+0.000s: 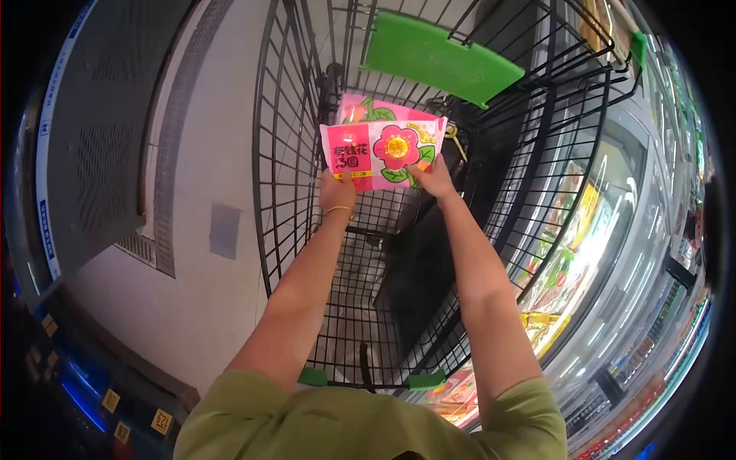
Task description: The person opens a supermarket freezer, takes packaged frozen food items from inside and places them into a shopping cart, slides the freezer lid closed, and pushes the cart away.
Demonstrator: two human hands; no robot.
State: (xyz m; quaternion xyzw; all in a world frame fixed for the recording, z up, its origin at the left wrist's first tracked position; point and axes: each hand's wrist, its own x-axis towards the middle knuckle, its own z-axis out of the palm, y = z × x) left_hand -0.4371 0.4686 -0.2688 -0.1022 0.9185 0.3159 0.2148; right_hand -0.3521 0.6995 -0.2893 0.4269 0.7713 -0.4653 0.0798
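Observation:
Both my hands hold a pink tangyuan package (pixel 360 157) with a big flower printed on it, over the inside of a black wire shopping cart (pixel 295 146). My left hand (pixel 337 193) grips its lower left corner, thumb on the front. At the lower right corner, my right hand (pixel 435 180) is closed on the same package, thumb also in front. A second pink package (pixel 399 113) with green leaves shows just behind the first and is partly covered by it. Whether that one rests in the cart or is held too, I cannot tell.
A green panel (pixel 441 57) is fixed at the cart's far end. To the right runs a lit freezer case (pixel 571 238) with colourful packages. A dark grey cabinet (pixel 107 115) stands at the left. Tiled floor (pixel 184 307) lies beside the cart.

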